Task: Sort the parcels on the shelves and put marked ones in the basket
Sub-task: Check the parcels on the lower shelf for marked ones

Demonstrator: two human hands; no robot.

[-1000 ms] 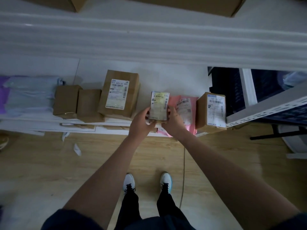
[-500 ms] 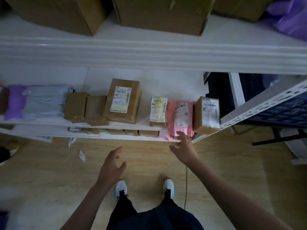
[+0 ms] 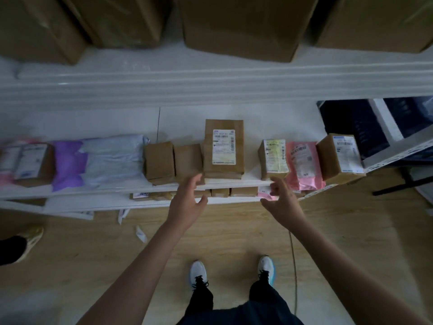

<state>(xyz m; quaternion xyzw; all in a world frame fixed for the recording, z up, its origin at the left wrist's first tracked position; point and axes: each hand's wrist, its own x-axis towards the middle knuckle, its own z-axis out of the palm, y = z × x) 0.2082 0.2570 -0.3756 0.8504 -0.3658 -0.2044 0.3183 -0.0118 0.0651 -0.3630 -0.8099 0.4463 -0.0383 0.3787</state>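
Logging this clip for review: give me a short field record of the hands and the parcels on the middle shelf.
left hand: open, holds nothing, fingers near the tall brown parcel
right hand: open, holds nothing, below the yellow-labelled parcel
middle shelf: pink mailer stands between the yellow-labelled parcel and a labelled brown box
basket: cannot confirm one in view

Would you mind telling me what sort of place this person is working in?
Probably a parcel storeroom or sorting area: white metal shelves hold labelled brown cardboard parcels, a pink plastic mailer bag with barcodes, and large brown cartons above.
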